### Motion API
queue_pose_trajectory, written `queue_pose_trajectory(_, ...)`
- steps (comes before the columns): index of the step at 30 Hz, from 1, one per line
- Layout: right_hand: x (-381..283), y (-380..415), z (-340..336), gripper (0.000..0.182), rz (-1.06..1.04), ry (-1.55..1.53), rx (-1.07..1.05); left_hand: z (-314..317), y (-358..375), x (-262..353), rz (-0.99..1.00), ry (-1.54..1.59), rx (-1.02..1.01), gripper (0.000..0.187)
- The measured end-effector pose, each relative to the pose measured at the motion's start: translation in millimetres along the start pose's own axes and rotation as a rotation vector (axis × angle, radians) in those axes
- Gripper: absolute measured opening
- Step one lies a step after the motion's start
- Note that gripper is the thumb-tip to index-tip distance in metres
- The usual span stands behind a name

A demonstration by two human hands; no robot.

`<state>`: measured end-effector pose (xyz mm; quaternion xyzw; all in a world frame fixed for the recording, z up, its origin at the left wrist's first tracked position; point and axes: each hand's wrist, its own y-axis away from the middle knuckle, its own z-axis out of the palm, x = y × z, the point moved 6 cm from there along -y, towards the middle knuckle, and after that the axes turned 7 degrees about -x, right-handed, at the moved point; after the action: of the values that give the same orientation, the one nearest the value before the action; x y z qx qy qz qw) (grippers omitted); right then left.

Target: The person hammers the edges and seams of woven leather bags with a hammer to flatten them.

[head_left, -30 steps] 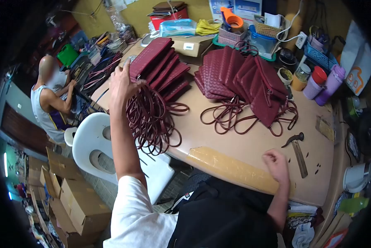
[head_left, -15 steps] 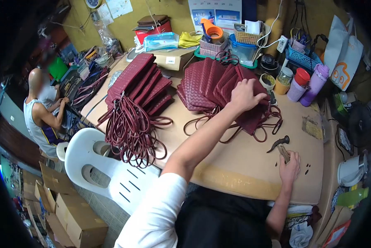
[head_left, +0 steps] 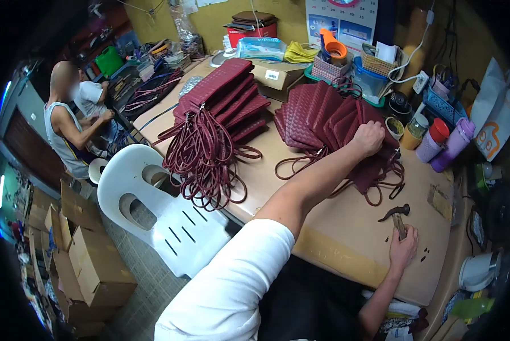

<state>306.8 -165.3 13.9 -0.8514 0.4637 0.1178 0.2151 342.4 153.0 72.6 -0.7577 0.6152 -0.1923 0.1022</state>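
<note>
My left hand reaches across the table to the right-hand pile of dark red woven-pattern pouches. Its fingers are closed on the top edge of the nearest pouch, whose wrist strap loops out to the right. A hammer with a dark metal head and a wooden handle is gripped in my right hand, low over the table at the right. Several small dark pieces lie around that hand. Left of the pouches stands another stack of the same pouches, its straps hanging toward the table edge.
A white plastic chair stands at the table's left edge. Jars, a purple bottle and baskets line the back right. Two people sit at the far left, one in a white tank top. Cardboard boxes stand on the floor.
The view has swung left, shifting the scene right. My left hand's fingers have drawn in from a spread pose to a closed one at the pouch. The hammer stays in my right hand.
</note>
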Motion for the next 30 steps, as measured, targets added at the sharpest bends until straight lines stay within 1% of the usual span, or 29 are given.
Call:
queue_pose_trajectory(1, -0.5, 0.1, -0.3, 0.025, -0.005, 0.012, 0.011, -18.3, 8.5, 0.4, -0.008, -0.009, 0.008, 0.022)
queue_pose_trajectory(3, 1.3, -0.6, 1.9, 0.025, -0.025, 0.019, 0.018, -78.4, 38.7, 6.3, 0.063, 0.218, 0.401, 0.022)
queue_pose_trajectory(4, 4.0, -1.1, -1.4, 0.022, -0.073, -0.034, 0.117, -98.7, 57.2, 9.9, 0.101, 0.292, 0.491, 0.022)
queue_pose_trajectory(5, 6.7, -0.2, -4.0, 0.02, -0.118, -0.09, 0.215, -115.2, 79.9, 13.2, 0.142, 0.366, 0.578, 0.022)
queue_pose_trajectory(6, 10.4, 0.3, -2.0, 0.02, -0.126, -0.099, 0.208, -124.9, 107.5, 17.6, 0.174, 0.399, 0.601, 0.021)
queue_pose_trajectory(7, 17.1, 2.4, -4.8, 0.017, -0.123, -0.234, 0.258, -130.5, 140.0, 23.6, 0.208, 0.435, 0.624, 0.02)
queue_pose_trajectory(8, 21.4, 5.0, -6.7, 0.013, -0.119, -0.368, 0.309, -119.1, 172.0, 27.6, 0.202, 0.459, 0.534, 0.022)
queue_pose_trajectory(9, 17.9, 6.3, -4.6, 0.013, -0.13, -0.374, 0.304, -111.5, 205.1, 34.1, 0.23, 0.523, 0.461, 0.023)
queue_pose_trajectory(10, 13.7, 5.2, 7.7, 0.011, -0.1, -0.428, 0.127, -91.2, 235.1, 38.8, 0.23, 0.577, 0.315, 0.023)
queue_pose_trajectory(11, 10.9, 6.1, 20.8, 0.01, -0.067, -0.476, -0.052, -64.5, 264.0, 42.2, 0.201, 0.679, 0.062, 0.025)
queue_pose_trajectory(12, 8.7, 4.5, 38.9, 0.014, -0.106, -0.549, -0.102, -50.9, 291.2, 45.2, 0.184, 0.68, 0.002, 0.025)
queue_pose_trajectory(13, -14.3, 5.3, 31.8, 0.014, -0.114, -0.552, -0.108, -49.1, 306.3, 46.1, 0.166, 0.679, -0.059, 0.025)
queue_pose_trajectory(14, -44.0, 9.6, 28.5, 0.018, -0.154, -0.498, -0.22, -50.7, 313.0, 43.1, 0.16, 0.675, -0.059, 0.025)
queue_pose_trajectory(15, -66.5, 13.0, 29.0, 0.025, -0.194, -0.444, -0.327, -54.8, 314.5, 44.8, 0.122, 0.671, -0.184, 0.025)
queue_pose_trajectory(16, -71.6, 9.3, 34.6, 0.035, -0.222, -0.409, -0.324, -59.2, 315.5, 49.7, 0.08, 0.669, -0.307, 0.026)
queue_pose_trajectory(17, -76.0, 7.8, 35.2, 0.035, -0.224, -0.408, -0.328, -71.8, 309.6, 51.3, 0.075, 0.671, -0.305, 0.026)
queue_pose_trajectory(19, -96.1, 8.8, 39.2, 0.049, -0.184, -0.401, -0.547, -76.9, 297.5, 61.4, 0.215, 0.465, -0.712, 0.028)
queue_pose_trajectory(20, -95.1, 7.9, 48.7, 0.062, -0.226, -0.32, -0.56, -69.7, 283.2, 59.3, 0.204, 0.357, -0.654, 0.03)
queue_pose_trajectory(21, -101.7, 12.5, 47.9, 0.062, -0.224, -0.317, -0.569, -61.8, 263.7, 58.5, 0.145, 0.316, -0.503, 0.029)
queue_pose_trajectory(22, -124.6, 17.4, 43.6, 0.06, -0.394, -0.262, -0.548, -51.4, 239.0, 54.7, 0.092, 0.268, -0.349, 0.027)
queue_pose_trajectory(23, -144.4, 25.3, 39.8, 0.058, -0.56, -0.203, -0.525, -34.1, 216.1, 48.5, 0.063, 0.323, -0.253, 0.028)
queue_pose_trajectory(24, -150.8, 31.5, 44.7, 0.061, -0.544, -0.211, -0.592, -10.2, 202.7, 42.5, 0.016, 0.262, -0.122, 0.029)
queue_pose_trajectory(25, -152.7, 36.8, 46.6, 0.061, -0.543, -0.208, -0.594, -0.7, 197.7, 41.6, 0.015, 0.265, -0.122, 0.029)
queue_pose_trajectory(27, -152.1, 50.4, 45.4, 0.059, -0.606, -0.227, -0.555, 2.3, 191.6, 37.5, -0.06, 0.27, -0.061, 0.032)
queue_pose_trajectory(28, -151.6, 58.0, 42.4, 0.052, -0.624, -0.214, -0.519, 1.9, 191.7, 37.1, -0.067, 0.263, -0.063, 0.033)
queue_pose_trajectory(29, -148.6, 65.4, 40.2, 0.052, -0.623, -0.215, -0.521, 1.3, 193.1, 36.0, -0.068, 0.263, -0.065, 0.033)
queue_pose_trajectory(30, -143.6, 75.3, 41.0, 0.053, -0.577, -0.284, -0.64, -11.9, 197.9, 32.0, -0.13, 0.26, 0.026, 0.032)
